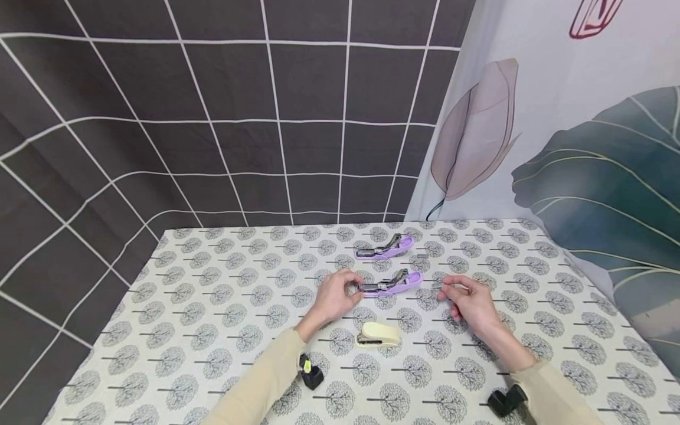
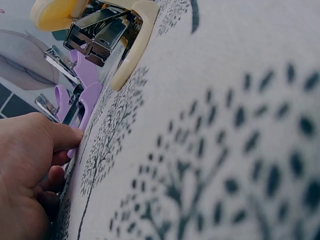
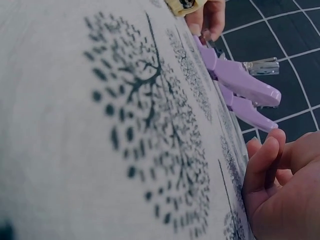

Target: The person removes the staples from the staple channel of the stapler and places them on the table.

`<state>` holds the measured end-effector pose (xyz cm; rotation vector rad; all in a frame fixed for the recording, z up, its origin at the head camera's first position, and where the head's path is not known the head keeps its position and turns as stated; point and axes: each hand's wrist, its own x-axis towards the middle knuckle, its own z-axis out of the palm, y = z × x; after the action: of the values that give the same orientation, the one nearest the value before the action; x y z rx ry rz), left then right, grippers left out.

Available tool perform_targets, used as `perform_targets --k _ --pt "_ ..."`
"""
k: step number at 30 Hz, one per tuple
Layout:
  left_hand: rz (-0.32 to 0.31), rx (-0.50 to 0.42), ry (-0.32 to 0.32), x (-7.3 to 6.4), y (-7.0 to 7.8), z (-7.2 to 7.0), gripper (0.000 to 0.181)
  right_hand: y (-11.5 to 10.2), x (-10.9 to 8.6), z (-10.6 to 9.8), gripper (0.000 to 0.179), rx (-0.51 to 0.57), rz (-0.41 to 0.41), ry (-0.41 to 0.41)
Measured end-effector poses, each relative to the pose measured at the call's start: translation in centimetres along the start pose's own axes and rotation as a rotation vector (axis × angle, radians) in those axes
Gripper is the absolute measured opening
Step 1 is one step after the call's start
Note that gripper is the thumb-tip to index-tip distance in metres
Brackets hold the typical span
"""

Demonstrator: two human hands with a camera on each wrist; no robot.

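My left hand (image 1: 338, 293) pinches the front end of the nearer purple stapler (image 1: 411, 281), which lies on the table with its top swung open and its metal tray exposed. To its right, the thumb and fingertips of my right hand (image 1: 471, 302) pinch a small grey strip of staples (image 1: 437, 285), close to the stapler's rear end. In the right wrist view the curled fingers of the right hand (image 3: 285, 180) hide the strip. Behind, a second purple stapler (image 1: 406, 244) also lies opened up, with another grey staple strip (image 1: 422, 255) beside it.
A closed cream stapler (image 1: 381, 334) sits on the near side, between the forearms. The tree-patterned tablecloth (image 1: 223, 330) covers the table. At the back hangs a dark curtain (image 1: 239, 82) with white grid lines, and a leaf-print curtain (image 1: 531, 118) hangs at the right.
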<state>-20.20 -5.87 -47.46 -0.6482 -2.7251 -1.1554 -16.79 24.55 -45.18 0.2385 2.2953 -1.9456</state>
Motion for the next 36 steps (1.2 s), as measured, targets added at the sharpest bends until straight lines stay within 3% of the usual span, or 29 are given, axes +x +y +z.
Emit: perform_targets --k 23,36 --pt "0.003 0.003 0.001 -0.04 -0.01 -0.03 0.024 0.53 0.25 0.48 0.029 -0.161 -0.04 0.018" --pt "-0.002 -0.009 -0.003 -0.14 0.24 -0.19 0.023 -0.11 0.28 0.47 0.025 -0.218 0.017 0.014"
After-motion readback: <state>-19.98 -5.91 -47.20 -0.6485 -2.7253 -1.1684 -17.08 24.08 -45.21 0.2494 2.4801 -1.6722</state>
